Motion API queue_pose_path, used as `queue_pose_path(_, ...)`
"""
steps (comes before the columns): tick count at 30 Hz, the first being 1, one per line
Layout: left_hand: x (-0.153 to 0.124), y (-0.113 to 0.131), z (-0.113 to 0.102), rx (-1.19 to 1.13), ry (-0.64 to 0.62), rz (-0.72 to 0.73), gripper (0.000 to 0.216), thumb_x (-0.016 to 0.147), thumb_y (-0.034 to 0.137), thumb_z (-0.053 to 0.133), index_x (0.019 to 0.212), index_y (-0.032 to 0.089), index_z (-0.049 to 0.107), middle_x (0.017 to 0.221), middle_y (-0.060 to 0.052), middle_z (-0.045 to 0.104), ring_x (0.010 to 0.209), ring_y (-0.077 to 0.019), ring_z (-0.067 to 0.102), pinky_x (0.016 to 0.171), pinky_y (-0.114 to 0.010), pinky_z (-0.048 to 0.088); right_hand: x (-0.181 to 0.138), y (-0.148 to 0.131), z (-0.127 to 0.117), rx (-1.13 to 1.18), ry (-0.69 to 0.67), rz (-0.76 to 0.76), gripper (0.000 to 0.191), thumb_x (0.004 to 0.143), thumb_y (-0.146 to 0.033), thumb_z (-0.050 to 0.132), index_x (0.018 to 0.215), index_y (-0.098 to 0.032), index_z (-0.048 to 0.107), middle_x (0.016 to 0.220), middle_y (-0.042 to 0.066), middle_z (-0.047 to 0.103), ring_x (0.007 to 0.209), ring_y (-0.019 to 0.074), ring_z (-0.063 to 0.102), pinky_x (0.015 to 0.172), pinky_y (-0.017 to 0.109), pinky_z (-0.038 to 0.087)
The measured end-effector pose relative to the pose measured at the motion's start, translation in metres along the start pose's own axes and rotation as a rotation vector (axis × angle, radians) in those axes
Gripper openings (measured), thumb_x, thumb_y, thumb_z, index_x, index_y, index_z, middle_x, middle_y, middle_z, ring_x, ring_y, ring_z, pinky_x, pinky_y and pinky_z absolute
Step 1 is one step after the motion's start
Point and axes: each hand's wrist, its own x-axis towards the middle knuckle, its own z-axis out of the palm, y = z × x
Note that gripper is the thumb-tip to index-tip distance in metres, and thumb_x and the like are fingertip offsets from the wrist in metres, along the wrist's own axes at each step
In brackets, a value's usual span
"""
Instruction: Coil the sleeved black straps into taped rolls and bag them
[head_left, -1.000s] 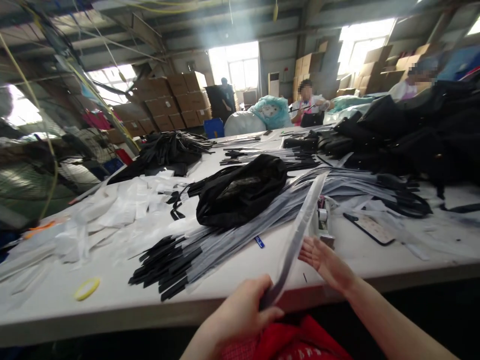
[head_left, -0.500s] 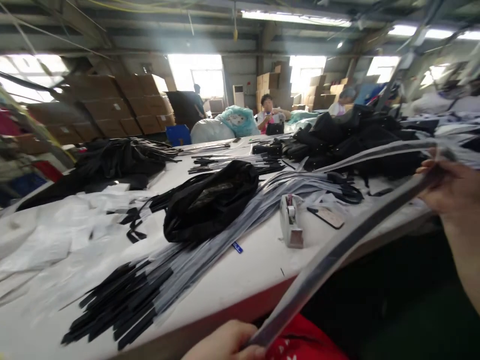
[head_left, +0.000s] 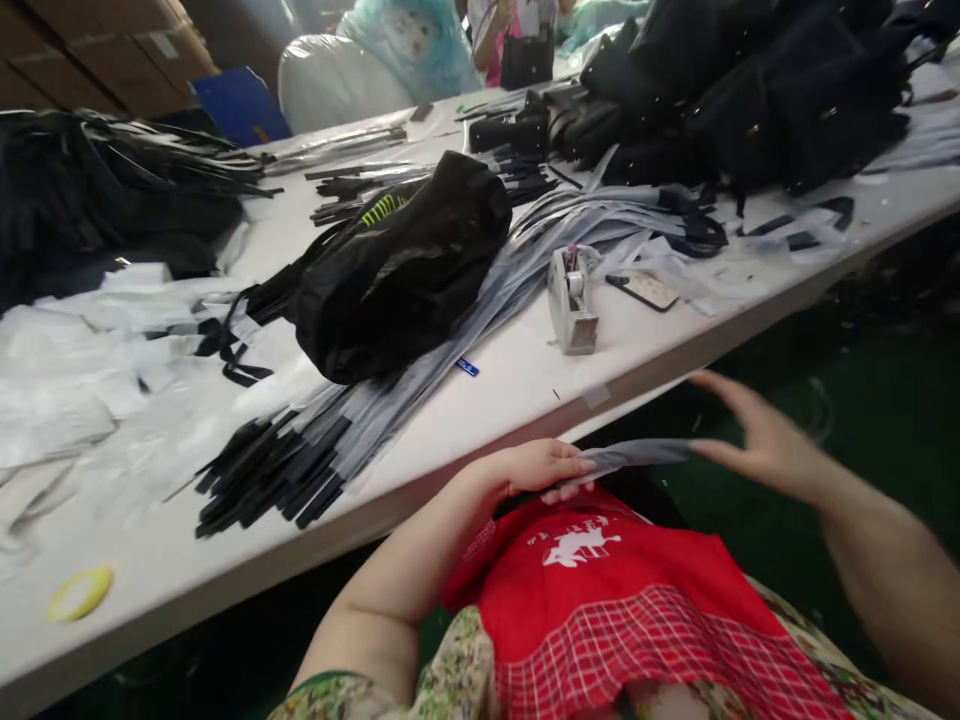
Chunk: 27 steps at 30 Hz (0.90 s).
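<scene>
My left hand (head_left: pixel 536 468) is closed on one end of a long grey sleeved strip (head_left: pixel 634 455), held just above my red apron (head_left: pixel 600 590) below the table edge. My right hand (head_left: pixel 757 440) is at the strip's other end with fingers spread; its thumb and fingers seem to touch the strip. On the white table (head_left: pixel 510 390) lies a fan of similar grey-sleeved black strips (head_left: pixel 337 440) under a black plastic bag (head_left: pixel 397 265).
A tape dispenser (head_left: pixel 571 300) stands near the table edge, a phone (head_left: pixel 645 290) beside it. White plastic sleeves (head_left: pixel 82 370) lie at left, a yellow tape ring (head_left: pixel 79 592) near the front edge, black bags (head_left: pixel 750 90) at back right. A person sits at the far end.
The view has tilted down. The strip, held high and stretched between my hands, has come down to my lap; my right hand has moved in closer and its fingers have spread.
</scene>
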Motion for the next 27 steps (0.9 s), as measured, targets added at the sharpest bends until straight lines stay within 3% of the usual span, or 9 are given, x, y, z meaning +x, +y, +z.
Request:
queue_pose_path(1, 0.005, 0.000, 0.005, -0.009, -0.003, 0.001, 0.042, 0.088, 0.057, 0.057, 0.083, 0.015, 0.059, 0.055, 0.006, 0.052, 0.042, -0.0053, 0.041, 0.045, -0.021, 0.030, 0.000, -0.019, 0.029, 0.062, -0.167, -0.112, 0.076, 0.079, -0.042, 0.068, 0.146, -0.019, 0.041, 0.144, 0.018, 0.051, 0.130, 0.0362, 0.051, 0.107, 0.050, 0.046)
queue_pose_path(3, 0.011, -0.004, 0.012, -0.042, 0.007, 0.009, 0.041, 0.090, 0.055, 0.055, 0.084, 0.015, 0.061, 0.054, 0.005, 0.053, 0.041, -0.0057, 0.042, 0.046, -0.021, 0.032, 0.000, -0.045, 0.073, 0.110, -0.403, -0.208, 0.055, 0.084, -0.027, 0.058, 0.138, -0.021, 0.050, 0.132, 0.012, 0.063, 0.120, 0.0276, 0.061, 0.102, 0.043, 0.051)
queue_pose_path(5, 0.010, -0.011, 0.013, -0.106, 0.024, -0.004, 0.047, 0.092, 0.057, 0.048, 0.089, 0.013, 0.064, 0.057, 0.003, 0.058, 0.041, -0.0068, 0.045, 0.045, -0.022, 0.034, 0.000, -0.051, 0.094, 0.044, -0.421, -0.212, 0.043, 0.084, -0.014, 0.047, 0.125, -0.019, 0.060, 0.119, 0.010, 0.070, 0.109, 0.0240, 0.067, 0.096, 0.039, 0.054)
queue_pose_path(9, -0.008, -0.026, 0.006, -0.210, -0.059, -0.064, 0.051, 0.092, 0.056, 0.049, 0.101, 0.009, 0.066, 0.061, -0.002, 0.061, 0.043, -0.0086, 0.049, 0.043, -0.022, 0.036, 0.005, -0.017, 0.079, -0.208, -0.235, -0.243, 0.044, 0.079, -0.008, 0.046, 0.116, -0.017, 0.065, 0.108, 0.011, 0.073, 0.099, 0.0245, 0.069, 0.090, 0.037, 0.054)
queue_pose_path(12, -0.019, -0.030, 0.004, -0.276, -0.110, -0.026, 0.039, 0.088, 0.047, 0.062, 0.095, 0.008, 0.067, 0.053, 0.004, 0.047, 0.042, -0.0076, 0.046, 0.042, -0.019, 0.034, 0.009, 0.010, 0.055, -0.283, -0.243, -0.293, 0.046, 0.077, -0.007, 0.046, 0.117, -0.017, 0.065, 0.096, 0.010, 0.072, 0.090, 0.0236, 0.068, 0.084, 0.035, 0.055)
queue_pose_path(15, -0.027, -0.021, 0.005, -0.363, -0.090, 0.011, 0.034, 0.088, 0.043, 0.063, 0.085, 0.009, 0.064, 0.049, 0.008, 0.036, 0.038, -0.0052, 0.035, 0.037, -0.016, 0.025, 0.012, 0.027, 0.041, -0.213, -0.265, -0.261, 0.047, 0.077, -0.009, 0.044, 0.118, -0.017, 0.065, 0.104, 0.011, 0.072, 0.096, 0.0249, 0.068, 0.087, 0.038, 0.054)
queue_pose_path(19, -0.034, 0.009, 0.005, -0.466, 0.072, 0.217, 0.029, 0.087, 0.039, 0.065, 0.082, 0.011, 0.063, 0.046, 0.008, 0.035, 0.033, -0.0037, 0.029, 0.033, -0.015, 0.022, 0.014, 0.046, 0.038, 0.071, -0.341, -0.074, 0.037, 0.086, -0.021, 0.042, 0.114, -0.021, 0.066, 0.112, 0.008, 0.072, 0.103, 0.0254, 0.068, 0.091, 0.038, 0.052)
queue_pose_path(23, -0.013, 0.052, 0.009, -0.613, 0.288, 0.451, 0.024, 0.087, 0.034, 0.066, 0.090, 0.010, 0.067, 0.047, 0.007, 0.043, 0.035, -0.0045, 0.040, 0.036, -0.014, 0.033, 0.011, 0.038, 0.050, 0.412, -0.541, 0.031, 0.043, 0.097, -0.048, 0.038, 0.109, -0.021, 0.068, 0.104, 0.008, 0.072, 0.095, 0.0251, 0.066, 0.084, 0.035, 0.051)
queue_pose_path(27, 0.057, 0.081, 0.017, -0.696, 0.567, 0.636, 0.024, 0.091, 0.029, 0.060, 0.108, 0.013, 0.066, 0.083, -0.005, 0.070, 0.083, -0.0134, 0.070, 0.078, -0.022, 0.054, 0.004, 0.003, 0.057, 0.734, -0.810, 0.009, 0.063, 0.095, -0.065, 0.032, 0.102, -0.017, 0.072, 0.065, 0.001, 0.057, 0.057, 0.0133, 0.052, 0.056, 0.025, 0.042)
